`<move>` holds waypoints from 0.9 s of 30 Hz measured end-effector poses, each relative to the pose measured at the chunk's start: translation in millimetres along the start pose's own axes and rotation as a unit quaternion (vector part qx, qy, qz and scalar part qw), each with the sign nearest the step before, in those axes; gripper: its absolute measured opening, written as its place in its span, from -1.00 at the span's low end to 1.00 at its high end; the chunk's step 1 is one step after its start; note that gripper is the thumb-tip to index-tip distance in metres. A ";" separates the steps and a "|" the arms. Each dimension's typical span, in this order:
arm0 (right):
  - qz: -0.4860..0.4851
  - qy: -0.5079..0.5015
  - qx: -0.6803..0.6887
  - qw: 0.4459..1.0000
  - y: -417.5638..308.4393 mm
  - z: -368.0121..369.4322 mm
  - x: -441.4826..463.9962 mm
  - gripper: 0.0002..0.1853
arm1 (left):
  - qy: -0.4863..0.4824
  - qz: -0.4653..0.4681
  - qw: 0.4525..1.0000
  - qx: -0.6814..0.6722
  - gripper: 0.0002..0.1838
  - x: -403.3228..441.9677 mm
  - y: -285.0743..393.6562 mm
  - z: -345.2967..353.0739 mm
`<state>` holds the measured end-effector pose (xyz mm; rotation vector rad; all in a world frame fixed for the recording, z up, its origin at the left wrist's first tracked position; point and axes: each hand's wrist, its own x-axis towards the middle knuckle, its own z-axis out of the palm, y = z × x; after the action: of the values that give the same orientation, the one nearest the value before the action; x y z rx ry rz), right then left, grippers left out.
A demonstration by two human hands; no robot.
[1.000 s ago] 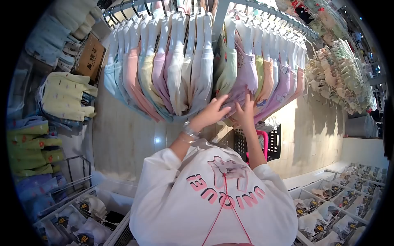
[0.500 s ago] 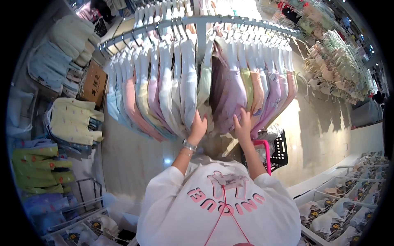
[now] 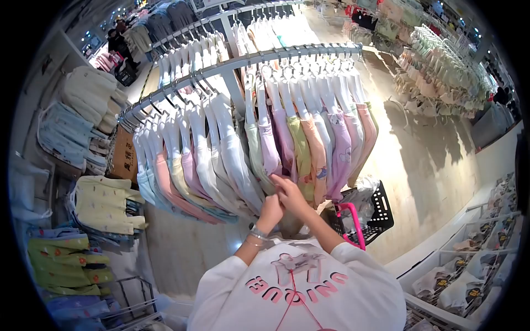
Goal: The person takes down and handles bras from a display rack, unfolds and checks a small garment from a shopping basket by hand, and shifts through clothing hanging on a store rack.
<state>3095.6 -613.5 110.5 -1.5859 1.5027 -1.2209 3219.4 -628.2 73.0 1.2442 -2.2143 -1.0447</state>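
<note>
A row of pastel children's garments hangs on white hangers from a metal rail (image 3: 193,76) in front of me. My right hand (image 3: 291,194) reaches across to the left, fingers bent together at the lower edge of a lilac garment (image 3: 270,149). Just below and left of it, my left hand (image 3: 271,212) is closed beside the pale green garment (image 3: 255,146); its fingertips are hidden, so I cannot make out what they hold. The two hands nearly touch. Further right hang a yellow-green garment (image 3: 301,151) and a peach one (image 3: 318,154).
A black shopping basket (image 3: 381,207) with a pink handle (image 3: 353,218) and clear plastic wrapping stands right of my arm. Shelves with folded clothes and a yellow top (image 3: 105,204) line the left. Small packaged items (image 3: 441,281) fill compartments at lower right.
My right hand has moved left, from fingers spread on lilac cloth to bent beside my left hand. The gap between the pale green and lilac garments has narrowed. The view has shifted.
</note>
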 end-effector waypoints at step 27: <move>0.013 0.291 -0.124 0.949 6.2 -40.4 8.7 -0.87 | 0.052 -0.008 0.982 -0.179 -0.36 90.3 -16.2 73.0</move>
<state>3055.4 -616.9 121.8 -1.4123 2.1065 -1.6303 3133.8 -679.8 11.6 1.1278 -1.8383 -1.2842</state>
